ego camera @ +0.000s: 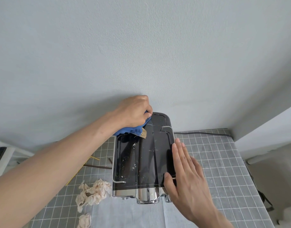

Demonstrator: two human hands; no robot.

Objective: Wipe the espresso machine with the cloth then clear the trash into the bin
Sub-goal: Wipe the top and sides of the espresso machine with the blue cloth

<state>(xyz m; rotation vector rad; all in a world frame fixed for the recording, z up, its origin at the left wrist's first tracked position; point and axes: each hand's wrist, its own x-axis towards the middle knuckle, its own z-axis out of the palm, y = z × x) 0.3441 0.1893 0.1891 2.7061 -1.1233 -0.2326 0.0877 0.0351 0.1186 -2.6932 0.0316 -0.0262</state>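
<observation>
Left hand [133, 111] grips the half-hidden blue cloth [125, 130] on the espresso machine [141, 155]; right hand [185, 175] rests flat, fingers spread.

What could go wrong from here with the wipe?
The cloth in the left hand sits at the machine's back left corner; a sweep may push the white crumbs and brown scrap onto the table. The right hand only rests flat, so the machine might slide.

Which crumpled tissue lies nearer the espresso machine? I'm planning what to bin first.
The larger crumpled tissue, lying close beside the espresso machine at its front left corner. The smaller wad sits nearer the viewer, well apart from it.
</observation>
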